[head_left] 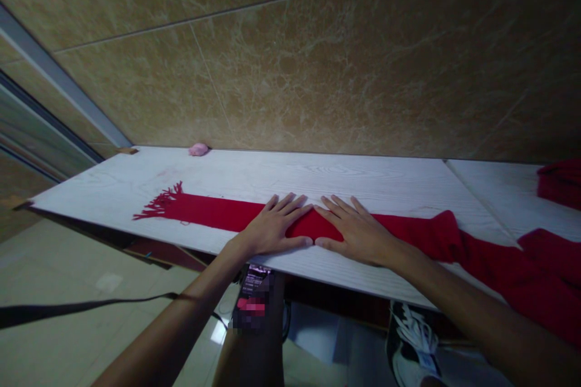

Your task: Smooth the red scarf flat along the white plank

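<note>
A long red scarf [213, 210] with a fringed left end lies along the white wooden tabletop. My left hand [275, 225] rests flat on its middle stretch, fingers spread. Close beside it, my right hand [351, 228] also lies flat on the cloth with spread fingers, the two thumbs nearly meeting. Left of my hands the fabric is smooth and straight. To the right of them it is folded and rumpled, running off toward the right edge of the view.
A small pink lump [198, 149] sits by the tiled wall [318, 72]. More red cloth [560, 184] is at the far right. Below the table's front edge, a lit phone [254, 296] lies on my leg, and a shoe with white laces [415, 338] shows.
</note>
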A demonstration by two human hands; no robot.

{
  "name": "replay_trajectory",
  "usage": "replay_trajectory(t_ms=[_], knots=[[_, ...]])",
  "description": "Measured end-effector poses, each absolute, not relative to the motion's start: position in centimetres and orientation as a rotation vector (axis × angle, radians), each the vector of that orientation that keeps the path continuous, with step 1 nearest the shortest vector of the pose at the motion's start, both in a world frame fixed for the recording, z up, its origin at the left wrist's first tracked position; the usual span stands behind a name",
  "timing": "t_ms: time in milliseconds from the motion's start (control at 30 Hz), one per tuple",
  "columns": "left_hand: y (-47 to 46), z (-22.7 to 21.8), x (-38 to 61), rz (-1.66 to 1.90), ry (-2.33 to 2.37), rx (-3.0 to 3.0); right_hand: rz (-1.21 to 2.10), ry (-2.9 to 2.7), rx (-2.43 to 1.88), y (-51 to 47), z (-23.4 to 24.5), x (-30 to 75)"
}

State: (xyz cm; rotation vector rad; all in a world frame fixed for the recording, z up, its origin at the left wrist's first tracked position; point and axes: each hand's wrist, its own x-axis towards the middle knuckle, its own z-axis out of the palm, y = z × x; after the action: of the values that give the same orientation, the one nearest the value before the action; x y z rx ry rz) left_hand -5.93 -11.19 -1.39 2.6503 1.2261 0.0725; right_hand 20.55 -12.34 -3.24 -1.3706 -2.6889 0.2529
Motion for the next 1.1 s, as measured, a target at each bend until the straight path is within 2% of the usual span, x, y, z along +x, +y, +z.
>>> replay_trajectory(t_ms=[400, 1100], knots=[[-11.1, -1.5, -6.0, 0.057, 1.215, 2.670, 0.136, -2.681, -1.331, -12.2, -3.9, 20.6], [-11.2, -1.5, -6.1, 0.060, 1.226, 2.671, 0.169, -2.668, -1.308, -12.0, -4.1, 20.8]])
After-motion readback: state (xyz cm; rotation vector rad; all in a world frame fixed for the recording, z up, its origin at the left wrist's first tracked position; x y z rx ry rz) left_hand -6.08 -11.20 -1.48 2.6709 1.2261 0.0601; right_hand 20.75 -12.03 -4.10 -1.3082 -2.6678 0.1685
